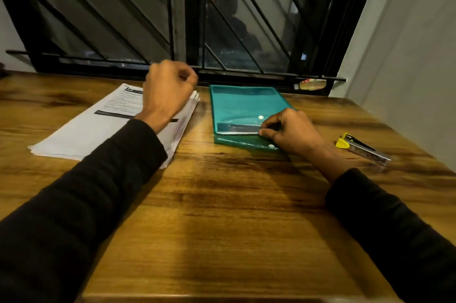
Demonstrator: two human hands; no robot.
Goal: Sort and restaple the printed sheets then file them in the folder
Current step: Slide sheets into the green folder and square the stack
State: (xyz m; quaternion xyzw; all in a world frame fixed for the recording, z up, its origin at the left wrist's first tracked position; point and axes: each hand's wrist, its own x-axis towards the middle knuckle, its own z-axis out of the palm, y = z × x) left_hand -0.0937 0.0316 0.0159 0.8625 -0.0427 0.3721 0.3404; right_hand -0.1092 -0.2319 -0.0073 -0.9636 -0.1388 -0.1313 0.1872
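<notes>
**Sheets and folder on the bench**

A wooden bench (222,204) stands under a barred window (172,19). The left hand (167,93) hovers over the sheets (98,130), fingers curled, holding nothing. The right hand (291,130) pinches a sheet's edge at the mouth of the teal folder (241,105). A stapler (362,148) lies to its right.

wooden table (222,216) | on it: paper stack (86,135), teal folder (237,102), stapler (362,148)

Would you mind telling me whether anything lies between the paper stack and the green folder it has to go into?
Nothing visible does. Only bare table separates the paper stack from the green folder. The right hand pinches the folder's open edge; the stapler lies off to the right.
</notes>
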